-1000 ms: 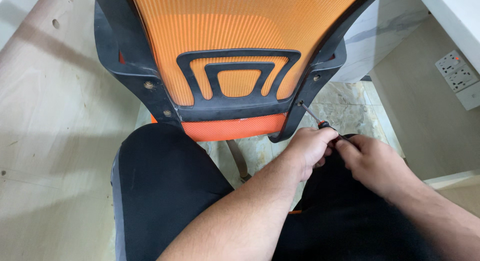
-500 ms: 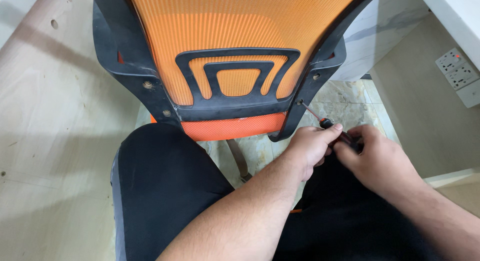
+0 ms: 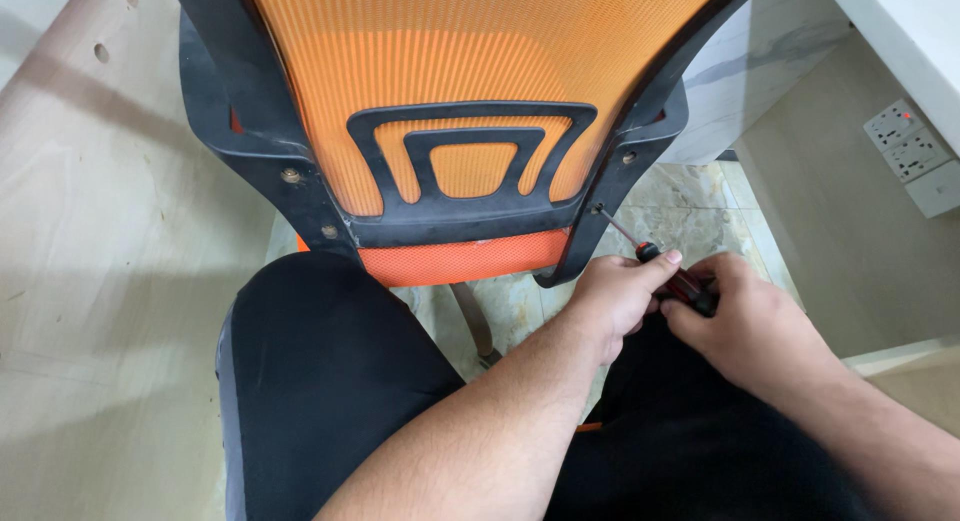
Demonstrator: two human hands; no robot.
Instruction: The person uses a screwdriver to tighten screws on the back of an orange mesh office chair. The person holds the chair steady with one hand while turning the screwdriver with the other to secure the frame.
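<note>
Marbled floor [image 3: 690,196], orange chair back [image 3: 480,71], both hands [image 3: 620,291] gripping screwdriver [image 3: 660,266]

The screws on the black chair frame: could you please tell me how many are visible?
4: two on the left arm of the frame, upper and lower; two on the right, upper and lower, the latter at the screwdriver tip. Others may be hidden.

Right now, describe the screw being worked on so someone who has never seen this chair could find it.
Start at the orange mesh chair back and follow its black frame down the right side. The screw sits low on that right leg of the frame. Unlike the other frame screws, it has the screwdriver tip resting in it.
</note>
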